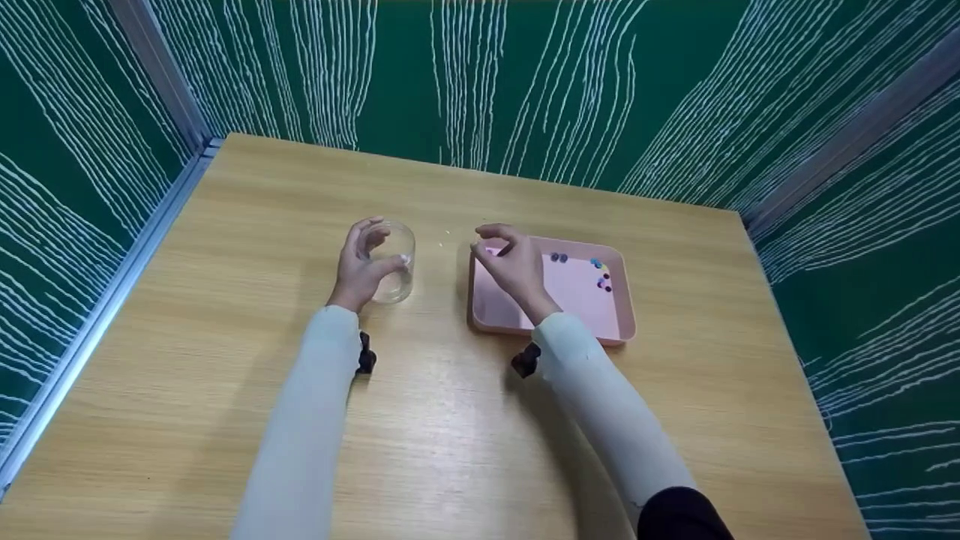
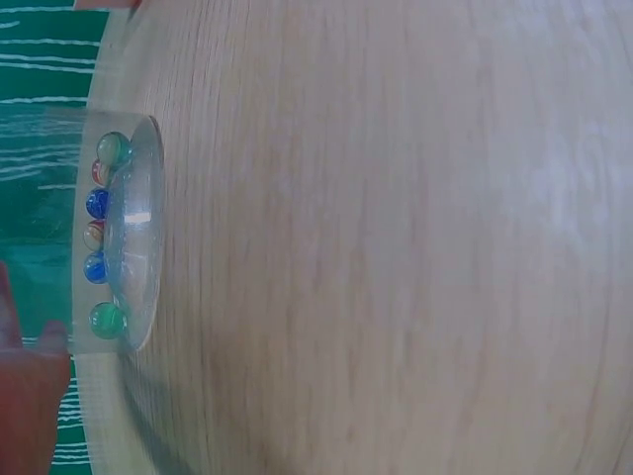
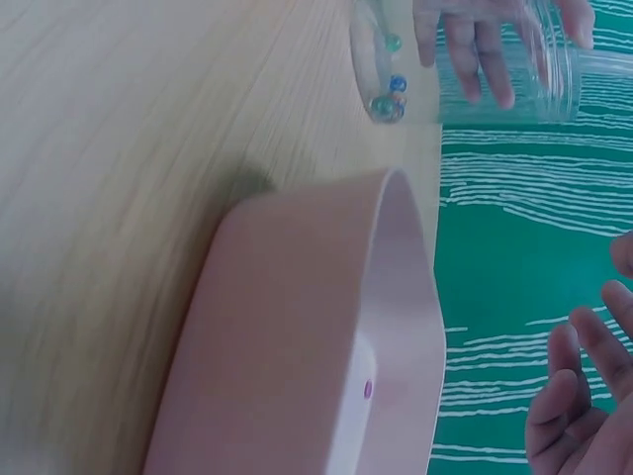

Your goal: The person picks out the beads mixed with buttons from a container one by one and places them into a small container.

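Observation:
My left hand (image 1: pixel 361 262) grips a clear jar (image 1: pixel 396 281) that stands upright on the table, fingers and thumb around its side. Several glass marbles (image 2: pixel 96 205), green, blue and red-streaked, lie on the jar's bottom in the left wrist view. Over the left part of a pink tray (image 1: pixel 627 300) hovers my right hand (image 1: pixel 517 262), its fingers loosely bent and a gap between thumb and forefinger. Nothing shows between the right fingers (image 3: pixel 593 341) in the right wrist view. Small coloured balls (image 1: pixel 604 281) lie in the tray's right corner, and dark ones (image 1: pixel 559 257) by its far wall.
The wooden table (image 1: pixel 435 420) meets green walls (image 1: pixel 405 82) with white wavy lines at the back and on both sides. Tiny pale specks (image 1: pixel 448 232) lie between jar and tray. A metal strip (image 1: pixel 97 315) runs along the left edge.

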Demonstrator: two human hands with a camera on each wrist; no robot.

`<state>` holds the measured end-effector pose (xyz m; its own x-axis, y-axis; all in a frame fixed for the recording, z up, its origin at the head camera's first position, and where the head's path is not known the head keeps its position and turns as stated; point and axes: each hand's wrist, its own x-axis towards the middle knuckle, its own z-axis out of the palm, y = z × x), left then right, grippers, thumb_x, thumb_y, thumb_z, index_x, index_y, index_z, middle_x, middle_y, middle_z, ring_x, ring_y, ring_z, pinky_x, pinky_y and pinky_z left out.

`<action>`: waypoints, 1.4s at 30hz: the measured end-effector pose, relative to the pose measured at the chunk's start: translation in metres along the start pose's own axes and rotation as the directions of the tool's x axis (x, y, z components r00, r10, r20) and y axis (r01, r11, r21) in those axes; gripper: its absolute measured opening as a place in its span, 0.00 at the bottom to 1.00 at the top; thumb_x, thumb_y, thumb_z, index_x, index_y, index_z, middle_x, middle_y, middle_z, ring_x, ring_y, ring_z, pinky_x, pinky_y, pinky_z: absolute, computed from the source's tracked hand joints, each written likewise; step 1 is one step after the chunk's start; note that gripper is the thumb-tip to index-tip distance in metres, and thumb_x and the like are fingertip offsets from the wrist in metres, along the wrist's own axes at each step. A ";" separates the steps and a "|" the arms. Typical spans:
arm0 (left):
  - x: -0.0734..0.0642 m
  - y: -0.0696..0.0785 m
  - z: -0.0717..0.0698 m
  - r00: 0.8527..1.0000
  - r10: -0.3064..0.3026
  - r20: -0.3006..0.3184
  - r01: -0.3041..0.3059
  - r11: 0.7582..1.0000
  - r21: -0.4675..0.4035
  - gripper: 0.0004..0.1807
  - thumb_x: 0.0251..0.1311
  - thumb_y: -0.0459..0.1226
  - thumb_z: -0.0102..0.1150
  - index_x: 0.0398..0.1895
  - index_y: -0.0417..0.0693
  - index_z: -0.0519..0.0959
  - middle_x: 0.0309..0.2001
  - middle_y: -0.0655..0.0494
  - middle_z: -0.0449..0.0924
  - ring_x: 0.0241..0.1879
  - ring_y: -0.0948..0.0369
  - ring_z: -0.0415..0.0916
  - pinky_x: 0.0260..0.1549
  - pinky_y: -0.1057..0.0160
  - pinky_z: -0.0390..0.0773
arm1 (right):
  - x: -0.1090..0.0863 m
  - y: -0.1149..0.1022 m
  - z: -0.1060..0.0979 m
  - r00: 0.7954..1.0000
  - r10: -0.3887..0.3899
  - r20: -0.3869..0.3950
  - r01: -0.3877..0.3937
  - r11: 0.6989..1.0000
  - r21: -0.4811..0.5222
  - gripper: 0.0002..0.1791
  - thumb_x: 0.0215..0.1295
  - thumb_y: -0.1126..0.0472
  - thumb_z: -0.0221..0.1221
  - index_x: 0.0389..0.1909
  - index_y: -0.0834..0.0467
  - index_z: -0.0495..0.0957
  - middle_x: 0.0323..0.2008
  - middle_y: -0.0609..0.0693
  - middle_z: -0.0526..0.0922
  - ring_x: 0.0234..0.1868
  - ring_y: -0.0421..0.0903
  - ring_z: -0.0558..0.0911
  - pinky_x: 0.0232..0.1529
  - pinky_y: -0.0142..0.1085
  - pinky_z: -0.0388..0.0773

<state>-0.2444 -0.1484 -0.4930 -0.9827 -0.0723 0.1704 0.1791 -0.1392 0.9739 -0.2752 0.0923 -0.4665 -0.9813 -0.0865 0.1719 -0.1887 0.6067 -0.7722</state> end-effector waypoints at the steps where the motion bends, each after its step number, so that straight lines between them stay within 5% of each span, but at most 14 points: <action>1: 0.001 -0.003 -0.001 1.000 0.006 -0.002 -0.006 1.000 -0.004 0.37 0.38 0.28 0.65 0.55 0.46 0.61 0.53 0.45 0.68 0.56 0.55 0.62 0.59 0.60 0.57 | 0.000 0.002 -0.002 1.000 0.000 -0.003 0.000 1.000 -0.004 0.17 0.48 0.38 0.56 0.38 0.39 0.77 0.42 0.35 0.77 0.40 0.45 0.76 0.32 0.33 0.75; 13: 0.002 -0.005 0.000 1.000 0.029 0.000 -0.029 0.999 -0.045 0.38 0.36 0.26 0.66 0.56 0.44 0.61 0.52 0.49 0.69 0.58 0.46 0.57 0.61 0.52 0.53 | 0.000 0.023 -0.024 0.999 0.049 -0.015 -0.050 0.998 -0.026 0.25 0.44 0.32 0.55 0.41 0.40 0.77 0.41 0.35 0.77 0.37 0.41 0.74 0.31 0.34 0.74; 21: 0.002 -0.004 0.000 0.999 0.034 -0.007 -0.034 0.998 -0.059 0.39 0.37 0.25 0.65 0.57 0.37 0.58 0.51 0.48 0.69 0.58 0.45 0.57 0.61 0.50 0.52 | -0.003 0.038 -0.034 0.997 0.060 -0.048 -0.063 0.996 -0.067 0.20 0.46 0.34 0.56 0.38 0.37 0.77 0.42 0.35 0.77 0.41 0.44 0.76 0.33 0.33 0.75; 30: 0.000 -0.001 -0.001 1.000 -0.008 0.023 0.009 0.999 -0.037 0.38 0.38 0.30 0.67 0.56 0.48 0.61 0.54 0.48 0.66 0.59 0.47 0.55 0.62 0.50 0.50 | -0.003 0.052 -0.046 0.994 0.071 -0.080 -0.077 0.993 -0.085 0.22 0.44 0.33 0.56 0.38 0.40 0.78 0.42 0.36 0.78 0.34 0.40 0.75 0.30 0.34 0.75; 36: 0.001 -0.002 -0.001 1.000 -0.004 0.013 0.005 1.000 -0.030 0.39 0.37 0.30 0.67 0.57 0.46 0.60 0.53 0.47 0.67 0.59 0.47 0.56 0.61 0.52 0.52 | -0.002 0.061 -0.053 0.994 0.076 -0.081 -0.085 0.991 -0.106 0.21 0.47 0.38 0.58 0.40 0.44 0.78 0.42 0.37 0.78 0.42 0.39 0.74 0.41 0.35 0.75; 42: 0.001 -0.001 -0.001 1.000 -0.009 -0.001 0.009 1.000 -0.024 0.40 0.37 0.29 0.67 0.58 0.42 0.59 0.53 0.48 0.67 0.58 0.48 0.58 0.61 0.51 0.52 | 0.000 0.070 -0.062 0.993 0.080 -0.090 -0.093 0.984 -0.150 0.18 0.49 0.43 0.59 0.40 0.46 0.78 0.41 0.39 0.79 0.44 0.39 0.75 0.42 0.36 0.75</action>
<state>-0.2455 -0.1489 -0.4943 -0.9842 -0.0718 0.1618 0.1717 -0.1636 0.9715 -0.2863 0.1836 -0.4828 -0.9859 0.0342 0.1637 -0.0886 0.7236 -0.6845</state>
